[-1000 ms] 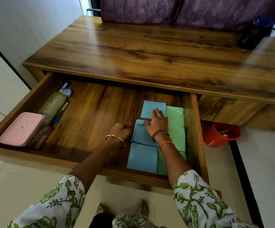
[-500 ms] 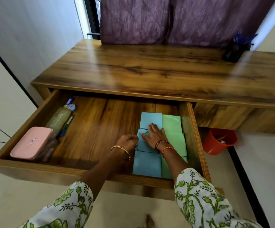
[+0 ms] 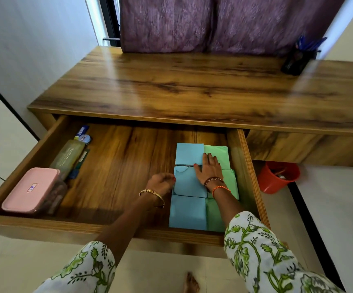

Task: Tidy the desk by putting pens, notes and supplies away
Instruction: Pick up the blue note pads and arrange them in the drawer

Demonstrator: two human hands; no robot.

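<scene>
The right hand (image 3: 209, 169) is sliding further over the square blue paper notes (image 3: 189, 182), lying flat; the curled left hand (image 3: 160, 183) is touching their left edge, inside the open wooden drawer (image 3: 116, 166).

Curtain: I see a purple curtain (image 3: 224, 22) hanging behind the far edge of the counter.
Bin: a red bucket (image 3: 277, 179) sits on the floor under the counter, right of the open drawer, with some scraps inside that I can't make out.
Floor: pale tiles (image 3: 329, 218) with a dark strip running along the right.
Wall: a white wall (image 3: 34, 49) on my left.
Window frame: a dark upright frame (image 3: 110, 20) just left of the curtain.
</scene>
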